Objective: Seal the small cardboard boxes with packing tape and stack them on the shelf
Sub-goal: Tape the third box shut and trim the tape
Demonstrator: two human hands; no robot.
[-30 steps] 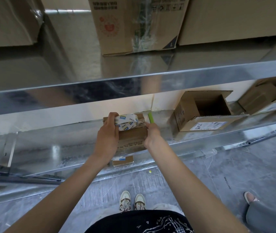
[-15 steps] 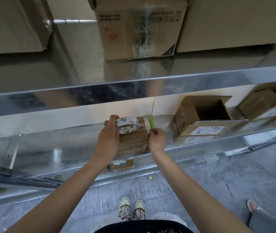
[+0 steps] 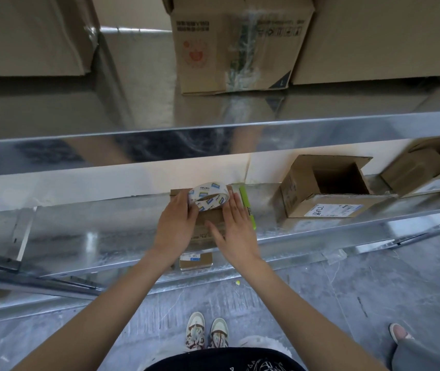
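A small brown cardboard box (image 3: 206, 229) sits on the metal shelf (image 3: 93, 231) in front of me. On top of it lies a roll of packing tape (image 3: 208, 196) with a white and blue printed core. My left hand (image 3: 176, 223) grips the left side of the roll with thumb and fingers. My right hand (image 3: 236, 226) lies flat with straight fingers on the box top, touching the roll's right side. A green utility knife (image 3: 248, 207) rests on the shelf just right of the box.
An open cardboard box (image 3: 328, 188) stands on the same shelf to the right, more boxes (image 3: 422, 170) beyond it. Large cartons (image 3: 240, 46) fill the upper shelf (image 3: 213, 135). A small labelled box (image 3: 196, 259) sits lower down. Another person's foot (image 3: 398, 332) is at the right.
My right hand has let go of the green knife, which now lies on the shelf, and moved left to lie flat on the box beside the tape roll.
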